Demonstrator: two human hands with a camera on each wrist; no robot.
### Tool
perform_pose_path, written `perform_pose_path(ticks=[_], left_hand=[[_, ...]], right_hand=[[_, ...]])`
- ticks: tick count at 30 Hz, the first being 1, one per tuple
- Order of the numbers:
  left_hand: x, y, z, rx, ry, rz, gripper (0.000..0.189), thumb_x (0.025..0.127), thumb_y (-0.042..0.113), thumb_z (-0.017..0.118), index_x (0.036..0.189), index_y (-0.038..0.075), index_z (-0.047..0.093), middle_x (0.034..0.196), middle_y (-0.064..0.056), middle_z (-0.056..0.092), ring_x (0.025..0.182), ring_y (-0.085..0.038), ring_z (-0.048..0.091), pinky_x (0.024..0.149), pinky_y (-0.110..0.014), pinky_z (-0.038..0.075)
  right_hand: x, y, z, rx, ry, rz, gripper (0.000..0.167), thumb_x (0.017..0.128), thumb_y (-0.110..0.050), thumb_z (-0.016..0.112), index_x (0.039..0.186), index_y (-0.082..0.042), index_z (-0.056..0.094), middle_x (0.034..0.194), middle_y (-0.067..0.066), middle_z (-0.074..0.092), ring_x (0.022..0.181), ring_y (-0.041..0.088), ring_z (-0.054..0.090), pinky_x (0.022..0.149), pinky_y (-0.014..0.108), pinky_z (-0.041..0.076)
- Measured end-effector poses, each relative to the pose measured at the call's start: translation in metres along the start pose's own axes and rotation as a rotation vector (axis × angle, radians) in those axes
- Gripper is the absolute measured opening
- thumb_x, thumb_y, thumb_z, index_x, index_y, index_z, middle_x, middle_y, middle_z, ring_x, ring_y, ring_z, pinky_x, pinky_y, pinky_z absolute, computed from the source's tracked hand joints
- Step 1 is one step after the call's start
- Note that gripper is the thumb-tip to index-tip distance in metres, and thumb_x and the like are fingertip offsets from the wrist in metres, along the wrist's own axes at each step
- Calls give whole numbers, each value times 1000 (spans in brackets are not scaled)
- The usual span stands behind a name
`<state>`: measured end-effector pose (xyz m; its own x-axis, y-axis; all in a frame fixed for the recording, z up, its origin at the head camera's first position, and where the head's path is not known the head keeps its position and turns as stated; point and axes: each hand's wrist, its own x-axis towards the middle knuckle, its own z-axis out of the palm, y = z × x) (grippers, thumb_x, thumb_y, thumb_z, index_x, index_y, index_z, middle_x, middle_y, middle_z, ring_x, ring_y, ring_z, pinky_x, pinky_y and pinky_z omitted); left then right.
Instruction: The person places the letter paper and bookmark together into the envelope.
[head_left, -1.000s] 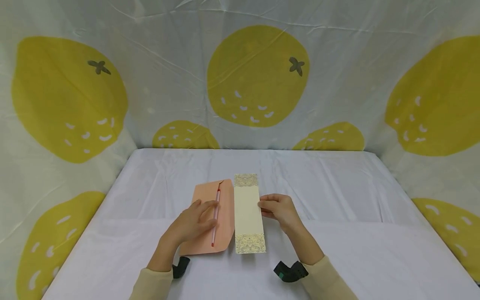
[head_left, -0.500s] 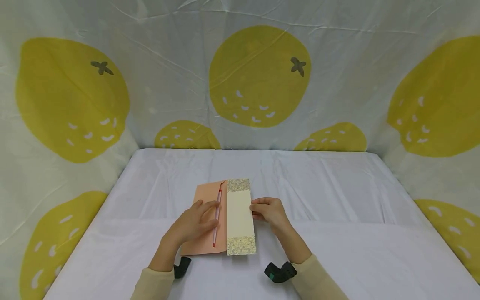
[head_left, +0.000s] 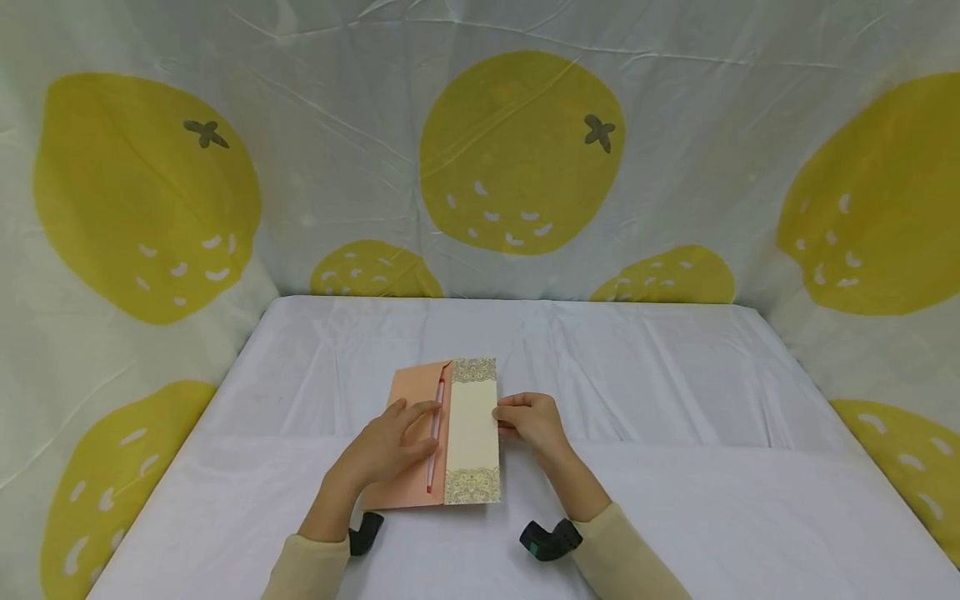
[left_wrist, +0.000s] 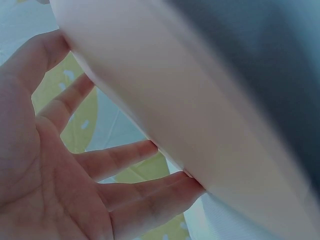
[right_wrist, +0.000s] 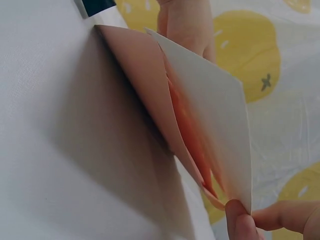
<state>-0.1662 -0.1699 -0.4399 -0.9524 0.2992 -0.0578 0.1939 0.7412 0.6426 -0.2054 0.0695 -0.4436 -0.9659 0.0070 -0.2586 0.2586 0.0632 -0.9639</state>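
A peach envelope [head_left: 411, 385] lies on the table, with a thin white strip with red ends [head_left: 431, 471] along its face. My left hand [head_left: 384, 443] rests on that face, fingers spread; in the left wrist view the fingertips [left_wrist: 145, 147] touch the paper. A cream card [head_left: 472, 425] with patterned bands at both ends lies over the envelope's right part. My right hand [head_left: 531, 423] pinches the card's right edge between thumb and fingers. In the right wrist view the card [right_wrist: 210, 95] stands above the gaping peach paper [right_wrist: 140, 65]. How far the card reaches inside cannot be told.
A white cloth [head_left: 675, 500] covers the table. Lemon-print curtains [head_left: 525, 167] hang behind and at both sides. A black wrist device [head_left: 550, 540] sits at the right wrist, another [head_left: 366, 533] at the left.
My right hand has moved left with the card, which now overlaps the envelope's right part close to the strip. My left hand stays on the envelope.
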Motion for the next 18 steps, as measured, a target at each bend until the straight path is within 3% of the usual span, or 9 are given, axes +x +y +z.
perform_pose_path(ticks=[8,18], left_hand=[[1,0,1,5,-4,-9,54,94,39,64,143,23,50,148,-31,33,130,-54,37,97,-69,33],[1,1,-1,8,-3,4,54,94,37,65,143,21,50,147,-32,34,129,-55,38,96,-69,34]], right_hand=[[3,2,5,-56,23,-8,14,80,4,71,91,10,67,79,14,67,60,13,64,61,29,56],[1,-4,12,-277,96,-100,9,76,-2,74,79,2,66,66,8,65,51,14,62,53,27,53]])
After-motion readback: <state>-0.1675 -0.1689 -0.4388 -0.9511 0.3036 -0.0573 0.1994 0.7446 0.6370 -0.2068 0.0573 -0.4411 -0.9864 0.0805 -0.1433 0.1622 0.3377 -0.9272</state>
